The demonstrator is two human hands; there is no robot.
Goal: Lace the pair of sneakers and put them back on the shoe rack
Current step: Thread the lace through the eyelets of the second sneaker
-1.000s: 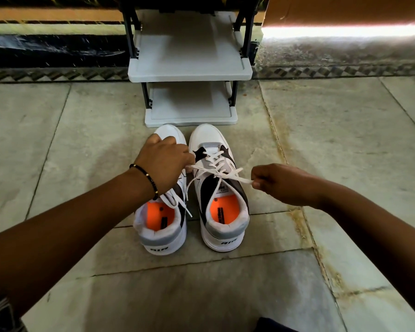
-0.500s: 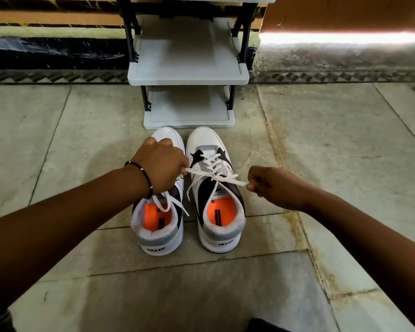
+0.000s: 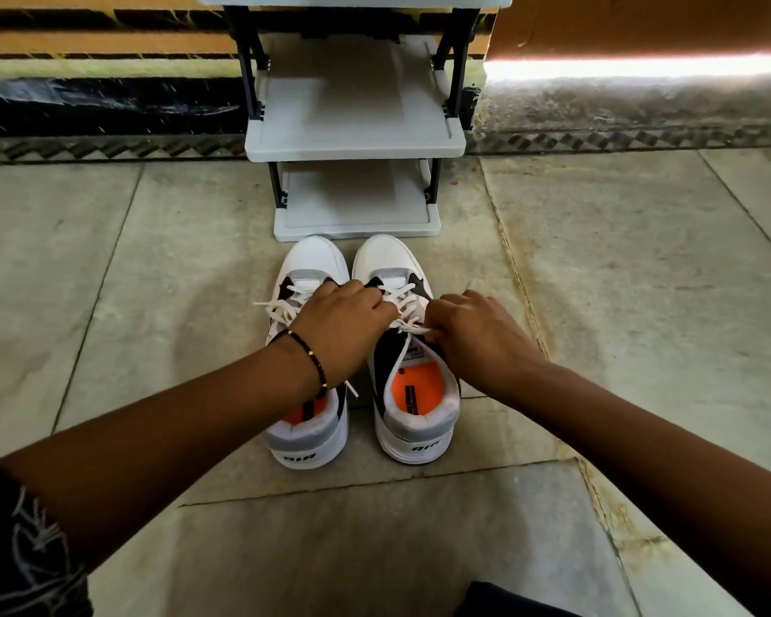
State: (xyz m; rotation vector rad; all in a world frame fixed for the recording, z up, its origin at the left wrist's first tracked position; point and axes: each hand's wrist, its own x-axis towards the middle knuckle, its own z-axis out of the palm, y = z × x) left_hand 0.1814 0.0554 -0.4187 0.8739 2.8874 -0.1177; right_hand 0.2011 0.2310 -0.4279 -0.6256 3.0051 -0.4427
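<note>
A: Our left hand (image 3: 346,325) and right hand (image 3: 475,331) pinch the soft, slippery lace (image 3: 403,325); grip near the eyelets.

B: The light sneakers (image 3: 412,371) sit on the floor (image 3: 152,260) beside the rack (image 3: 357,140); we'd lift them by their stiff heels.

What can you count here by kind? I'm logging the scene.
Sneakers: 2, left sneaker and right sneaker
Shoe rack: 1
Hands: 2, left hand and right hand
Bracelet: 1
Total: 6

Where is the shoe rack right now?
The shoe rack stands at the top centre of the head view, against the wall, with its lowest shelf just beyond the toes of the two sneakers.
</note>
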